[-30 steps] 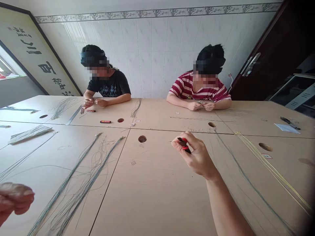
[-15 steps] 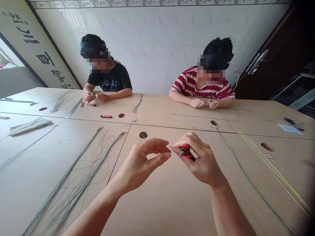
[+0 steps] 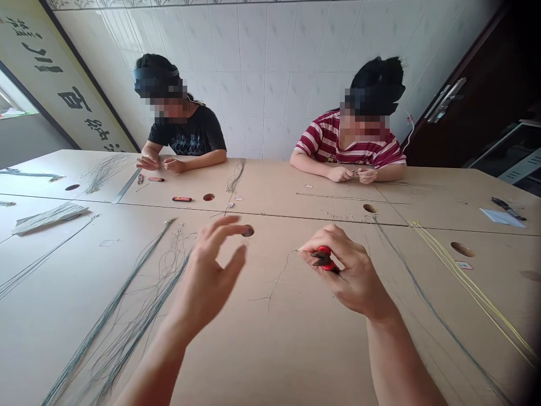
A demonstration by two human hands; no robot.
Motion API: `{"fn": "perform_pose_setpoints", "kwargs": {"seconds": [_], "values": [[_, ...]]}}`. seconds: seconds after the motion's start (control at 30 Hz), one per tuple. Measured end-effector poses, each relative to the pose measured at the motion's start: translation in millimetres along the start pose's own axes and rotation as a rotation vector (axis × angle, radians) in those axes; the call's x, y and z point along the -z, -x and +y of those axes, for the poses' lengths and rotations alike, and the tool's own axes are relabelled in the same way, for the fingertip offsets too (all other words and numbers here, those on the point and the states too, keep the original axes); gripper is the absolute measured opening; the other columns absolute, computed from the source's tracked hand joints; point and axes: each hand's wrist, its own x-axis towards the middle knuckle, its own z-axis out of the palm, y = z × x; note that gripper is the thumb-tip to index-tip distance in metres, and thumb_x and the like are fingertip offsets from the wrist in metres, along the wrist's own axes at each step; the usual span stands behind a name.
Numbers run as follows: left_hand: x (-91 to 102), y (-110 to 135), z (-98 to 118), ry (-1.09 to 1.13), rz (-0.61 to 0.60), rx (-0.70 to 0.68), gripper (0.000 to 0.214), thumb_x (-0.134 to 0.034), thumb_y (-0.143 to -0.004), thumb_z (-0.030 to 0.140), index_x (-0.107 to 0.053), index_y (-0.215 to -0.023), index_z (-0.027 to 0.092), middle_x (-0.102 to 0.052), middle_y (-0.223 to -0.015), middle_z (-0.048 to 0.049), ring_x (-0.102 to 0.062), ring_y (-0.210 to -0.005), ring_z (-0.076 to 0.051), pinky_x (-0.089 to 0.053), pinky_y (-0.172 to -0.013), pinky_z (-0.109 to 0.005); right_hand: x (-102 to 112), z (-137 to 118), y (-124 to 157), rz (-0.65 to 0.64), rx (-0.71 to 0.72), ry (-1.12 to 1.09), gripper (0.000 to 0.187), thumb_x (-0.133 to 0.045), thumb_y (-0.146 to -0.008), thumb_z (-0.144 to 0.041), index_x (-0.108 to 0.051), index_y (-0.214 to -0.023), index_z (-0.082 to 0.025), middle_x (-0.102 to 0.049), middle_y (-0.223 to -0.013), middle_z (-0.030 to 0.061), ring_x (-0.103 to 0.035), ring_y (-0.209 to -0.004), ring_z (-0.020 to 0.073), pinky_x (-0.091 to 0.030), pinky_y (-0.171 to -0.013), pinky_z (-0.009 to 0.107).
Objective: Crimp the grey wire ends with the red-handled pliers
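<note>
My right hand [image 3: 344, 270] is closed around small red-handled pliers [image 3: 324, 259], their dark jaws pointing left. Between its thumb and forefinger is the end of a thin cord [image 3: 279, 276], which hangs down in a curve to the left. My left hand [image 3: 213, 270] is apart from it, fingers spread, with nothing in it. Beside and partly behind that hand lies a bundle of thin grey-green cords [image 3: 143, 321] with small metal ends. A second such bundle [image 3: 114, 307] lies farther left.
Two people [image 3: 186, 129] [image 3: 350, 141] sit across the table [image 3: 296, 349], hands at small work. Yellow cords [image 3: 469, 276] and a grey-green cord bundle [image 3: 422, 293] lie at right. Round holes [image 3: 462, 248] pierce the tabletop. A box cutter [image 3: 507, 207] lies far right.
My left hand has moved left, away from my right hand, and its fingers have spread. The thin cord now hangs visibly from my right fingertips. The pliers stay in my right hand.
</note>
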Motion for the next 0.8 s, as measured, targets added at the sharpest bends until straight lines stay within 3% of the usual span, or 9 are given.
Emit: {"fn": "perform_pose_setpoints", "kwargs": {"seconds": [0.07,0.13,0.23,0.33,0.43,0.67,0.8], "values": [[-11.5,3,16,0.266,-0.209,0.038,0.030,-0.059,-0.087,0.036,-0.062,-0.116,0.028,-0.063,-0.128,-0.0039,-0.054,-0.121,-0.025,-0.044,-0.098,-0.040,-1,-1,0,-0.003,0.003,0.007,0.027,-0.053,-0.081,0.000,-0.054,-0.091,-0.025,-0.061,-0.078,-0.0004,-0.051,-0.078,0.0175,-0.041,-0.071,0.033],[-21.3,5,25,0.477,-0.339,0.108,0.034,-0.064,-0.085,0.037,-0.062,-0.117,0.027,-0.069,-0.116,-0.0046,-0.059,-0.114,-0.023,-0.049,-0.092,-0.035,-1,-2,1,-0.004,0.020,0.024,0.026,-0.053,-0.081,-0.001,-0.054,-0.091,-0.025,-0.061,-0.078,0.0000,-0.051,-0.079,0.0183,-0.041,-0.071,0.034],[-29.0,4,29,0.639,-0.352,0.168,0.024,-0.066,-0.085,0.036,-0.067,-0.104,0.021,-0.072,-0.093,-0.0043,-0.066,-0.091,-0.018,-0.052,-0.081,-0.029,1,-4,1,0.012,0.063,0.062,0.029,-0.051,-0.080,0.001,-0.053,-0.091,-0.026,-0.061,-0.076,-0.0007,-0.050,-0.078,0.0185,-0.040,-0.071,0.034],[-30.2,2,28,0.637,-0.338,0.156,0.017,-0.062,-0.087,0.035,-0.067,-0.085,0.018,-0.065,-0.071,-0.0003,-0.061,-0.067,-0.011,-0.048,-0.063,-0.023,1,-5,1,0.012,0.078,0.083,0.030,-0.050,-0.080,0.002,-0.053,-0.091,-0.026,-0.062,-0.076,-0.0015,-0.049,-0.076,0.0179,-0.039,-0.074,0.035],[-30.2,0,30,0.613,-0.353,0.148,0.019,-0.057,-0.090,0.034,-0.061,-0.080,0.018,-0.053,-0.058,0.0043,-0.051,-0.054,-0.008,-0.040,-0.051,-0.020,0,-5,0,0.002,0.075,0.074,0.027,-0.051,-0.081,0.000,-0.053,-0.090,-0.025,-0.061,-0.074,-0.0014,-0.049,-0.075,0.0176,-0.039,-0.074,0.034],[-37.4,0,33,0.439,-0.338,0.110,0.019,-0.045,-0.096,0.034,-0.053,-0.085,0.020,-0.052,-0.056,0.0060,-0.038,-0.048,-0.006,-0.031,-0.045,-0.019,-1,-3,0,-0.043,0.042,-0.071,0.025,-0.049,-0.082,0.001,-0.051,-0.087,-0.023,-0.057,-0.076,-0.0012,-0.047,-0.076,0.0153,-0.039,-0.069,0.030],[-39.0,4,33,0.397,-0.379,0.086,0.020,-0.044,-0.096,0.032,-0.052,-0.083,0.020,-0.050,-0.056,0.0058,-0.043,-0.050,-0.006,-0.031,-0.044,-0.018,-2,0,1,-0.012,-0.001,-0.091,0.020,-0.054,-0.085,-0.003,-0.050,-0.086,-0.023,-0.053,-0.077,-0.0020,-0.046,-0.076,0.0133,-0.038,-0.067,0.027]]}}
